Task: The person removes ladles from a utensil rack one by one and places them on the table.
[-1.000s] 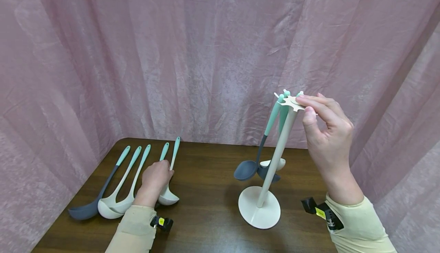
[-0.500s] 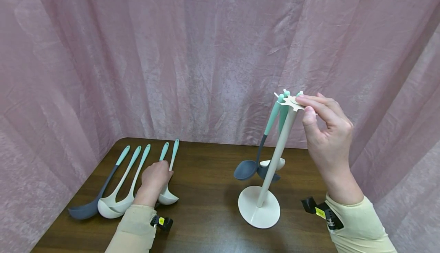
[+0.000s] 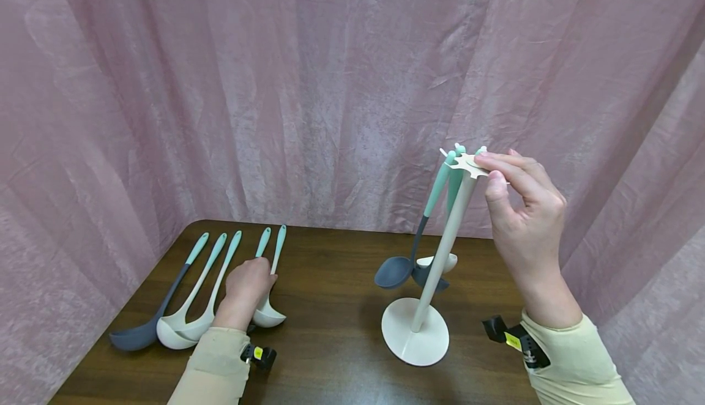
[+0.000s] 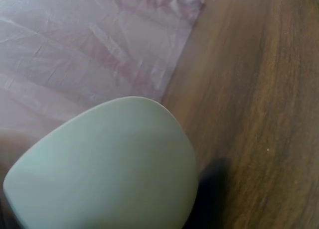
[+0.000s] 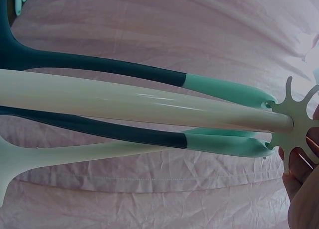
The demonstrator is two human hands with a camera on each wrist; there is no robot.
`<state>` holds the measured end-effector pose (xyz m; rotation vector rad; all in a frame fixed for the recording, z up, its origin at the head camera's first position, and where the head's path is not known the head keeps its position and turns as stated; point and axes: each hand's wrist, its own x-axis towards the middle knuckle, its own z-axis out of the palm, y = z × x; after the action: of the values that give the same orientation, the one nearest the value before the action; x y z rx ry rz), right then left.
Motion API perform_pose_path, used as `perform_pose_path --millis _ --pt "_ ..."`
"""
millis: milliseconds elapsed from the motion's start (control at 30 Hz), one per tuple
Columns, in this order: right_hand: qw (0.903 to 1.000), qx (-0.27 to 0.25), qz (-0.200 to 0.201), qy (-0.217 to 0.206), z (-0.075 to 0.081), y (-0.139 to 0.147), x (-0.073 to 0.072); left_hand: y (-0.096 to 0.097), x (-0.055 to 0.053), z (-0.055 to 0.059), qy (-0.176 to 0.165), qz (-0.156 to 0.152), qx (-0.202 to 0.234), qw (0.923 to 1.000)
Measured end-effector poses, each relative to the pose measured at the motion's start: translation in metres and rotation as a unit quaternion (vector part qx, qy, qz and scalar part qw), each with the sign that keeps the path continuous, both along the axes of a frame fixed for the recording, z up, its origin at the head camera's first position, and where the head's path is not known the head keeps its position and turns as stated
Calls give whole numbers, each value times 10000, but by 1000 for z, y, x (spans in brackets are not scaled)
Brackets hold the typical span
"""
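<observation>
Two bare hands, each busy at a different thing. Gripping with the left hand (image 3: 248, 281) the shaft of a white ladle (image 3: 267, 316), fingers bent downward and thumb placed along the shaft; fingertips hidden under the hand. Kept low over the left part of the table (image 3: 330, 307), with the end of its mint handle reaching to the back edge. Just beside, a second mint handle (image 3: 264, 241), partly covered by the same hand, of which kind impossible to tell. In the left wrist view, very near to the camera, a large pale bowl (image 4: 109, 169).

Touching with the right hand (image 3: 525, 209) the top of a white stand (image 3: 448, 234), fingers nearly straight and laid over the plate of hooks, thumb stretched out near its edge. Placed upright on a round base, well apart from the left edge of the table. Hanging from the hooks, beside and behind the pole, two dark spoons (image 3: 393, 272) with mint handles and one white spoon (image 3: 451, 261).

Near the left edge, handles toward the back left corner, a dark ladle (image 3: 138, 334), then two white ladles (image 3: 169, 336) with bowls overlapping. On both arms, pale yellow sleeves (image 3: 573, 356); behind everything, a pink curtain (image 3: 352, 99).
</observation>
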<state>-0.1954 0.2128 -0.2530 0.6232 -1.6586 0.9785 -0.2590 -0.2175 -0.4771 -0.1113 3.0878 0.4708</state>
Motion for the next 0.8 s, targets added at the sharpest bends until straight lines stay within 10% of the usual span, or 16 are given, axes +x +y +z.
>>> perform_pose_path --millis 800 --pt "10000 -35 15 -6 0 0 0 26 21 49 1091 -234 208 9935"
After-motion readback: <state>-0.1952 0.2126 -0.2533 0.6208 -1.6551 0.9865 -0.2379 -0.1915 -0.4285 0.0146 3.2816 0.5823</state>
